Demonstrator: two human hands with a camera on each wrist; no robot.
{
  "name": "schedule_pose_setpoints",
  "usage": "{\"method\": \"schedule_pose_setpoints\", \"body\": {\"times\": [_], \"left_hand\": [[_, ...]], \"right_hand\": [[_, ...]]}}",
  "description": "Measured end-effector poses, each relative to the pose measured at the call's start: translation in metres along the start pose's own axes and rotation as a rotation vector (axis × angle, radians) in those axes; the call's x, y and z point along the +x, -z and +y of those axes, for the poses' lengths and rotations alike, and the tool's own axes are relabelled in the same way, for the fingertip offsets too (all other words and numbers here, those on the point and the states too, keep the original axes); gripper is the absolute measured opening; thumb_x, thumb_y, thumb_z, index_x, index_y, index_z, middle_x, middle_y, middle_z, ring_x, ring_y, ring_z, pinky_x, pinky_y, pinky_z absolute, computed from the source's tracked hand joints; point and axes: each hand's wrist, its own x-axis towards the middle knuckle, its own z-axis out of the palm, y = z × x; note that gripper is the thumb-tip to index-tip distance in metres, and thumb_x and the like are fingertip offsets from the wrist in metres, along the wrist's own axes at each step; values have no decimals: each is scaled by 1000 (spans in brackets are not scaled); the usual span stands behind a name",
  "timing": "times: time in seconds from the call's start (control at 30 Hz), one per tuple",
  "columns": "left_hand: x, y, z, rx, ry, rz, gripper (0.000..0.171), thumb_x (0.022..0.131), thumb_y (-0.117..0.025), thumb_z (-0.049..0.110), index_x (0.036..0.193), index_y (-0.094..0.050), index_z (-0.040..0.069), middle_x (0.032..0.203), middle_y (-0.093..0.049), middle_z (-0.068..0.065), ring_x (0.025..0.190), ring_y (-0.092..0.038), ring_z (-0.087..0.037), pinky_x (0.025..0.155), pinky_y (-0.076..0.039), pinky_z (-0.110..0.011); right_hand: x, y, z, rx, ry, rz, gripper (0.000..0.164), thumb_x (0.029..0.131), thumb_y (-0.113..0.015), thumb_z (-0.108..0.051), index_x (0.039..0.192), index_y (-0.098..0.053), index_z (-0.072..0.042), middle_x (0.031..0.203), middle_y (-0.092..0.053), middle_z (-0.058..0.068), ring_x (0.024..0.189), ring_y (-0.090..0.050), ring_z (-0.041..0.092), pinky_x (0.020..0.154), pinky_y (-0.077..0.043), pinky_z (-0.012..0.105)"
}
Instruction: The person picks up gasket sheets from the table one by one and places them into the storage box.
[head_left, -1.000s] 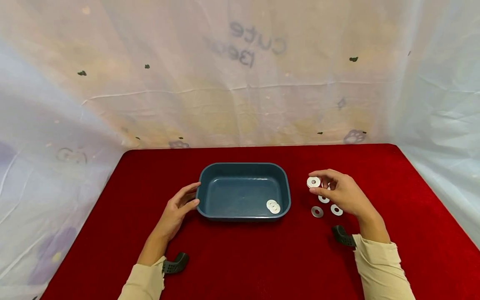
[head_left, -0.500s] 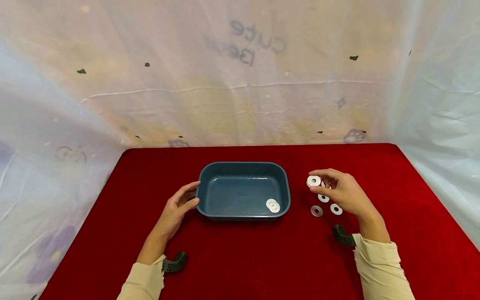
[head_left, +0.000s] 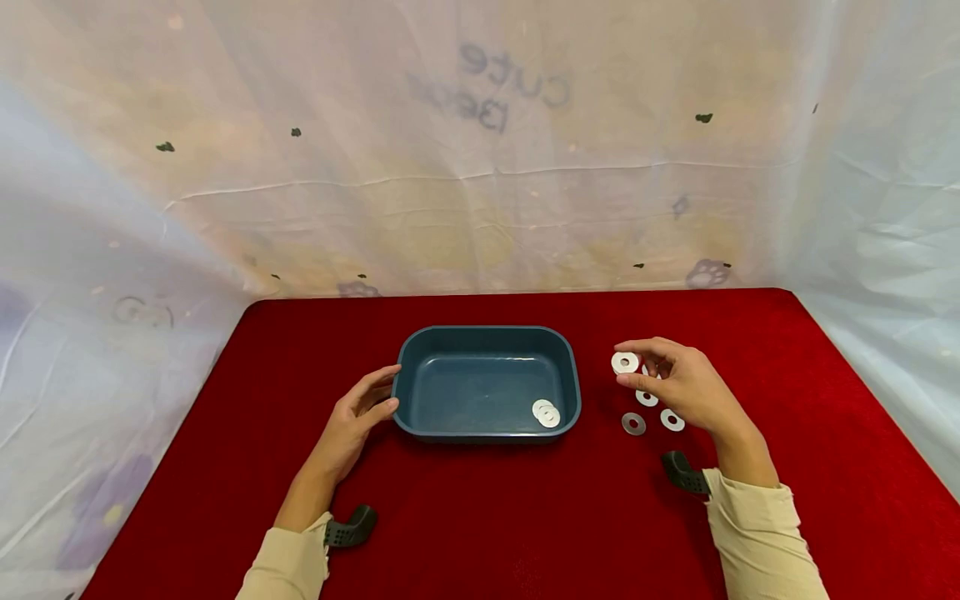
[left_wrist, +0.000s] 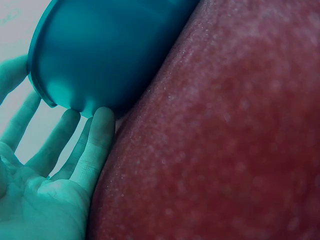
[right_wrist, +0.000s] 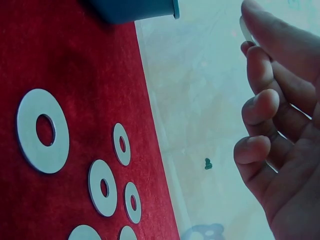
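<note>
A person's right hand (head_left: 686, 383) pinches a pale, flat washer (head_left: 617, 363) between thumb and forefinger, above a red-covered table (head_left: 487, 517). The washer is at the fingertips, to the right of a blue tray (head_left: 465, 392) and clear of its rim. In the right wrist view the other three fingers curl in below the pinch.

Loose washers (right_wrist: 27, 132) lie under and just beside the same hand — six show in the right wrist view, two of them cut off by the frame's lower edge.

The left hand (head_left: 352, 421) rests with fingers spread and nearly straight, touching the tray's left end; the left wrist view shows fingertips against its outer wall. Across the tray from that hand, in the near right corner, overlapping washers (head_left: 556, 418) lie flat on the tray floor; their exact count cannot be told.

Dark wrist-worn devices (head_left: 682, 473) sit behind both hands at the beige sleeves (head_left: 757, 525). Beyond the hands hangs a pale printed sheet (head_left: 480, 225) — its lettering reversed.
</note>
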Motion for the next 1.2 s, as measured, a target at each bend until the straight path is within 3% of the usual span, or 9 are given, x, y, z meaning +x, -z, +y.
{"method": "schedule_pose_setpoints", "body": {"times": [0.6, 0.77, 1.2], "left_hand": [[1, 0, 3, 1, 15, 7, 51, 100, -58, 13, 149, -43, 11, 145, -47, -4, 125, -51, -13, 92, -52, -19], [0, 0, 3, 6, -8, -5, 51, 101, -56, 12, 149, -42, 8, 144, -47, -5, 125, -51, -12, 92, -52, -19], [1, 0, 2, 3, -5, 0, 51, 101, -57, 12, 149, -42, 8, 144, -47, -6, 124, -51, -12, 91, -52, -19]], "right_hand": [[4, -7, -13, -8, 51, -3, 35, 86, -79, -24, 119, -71, -19, 83, -56, -1, 75, -50, 14, 64, -44, 21], [5, -9, -16, -20, 62, 6, 35, 85, -80, -22, 119, -71, -19, 82, -54, -1, 74, -49, 14, 63, -42, 22], [7, -14, -23, 35, 121, 13, 34, 83, -82, -21, 116, -72, -18, 84, -59, -3, 74, -51, 11, 63, -45, 22]]}}
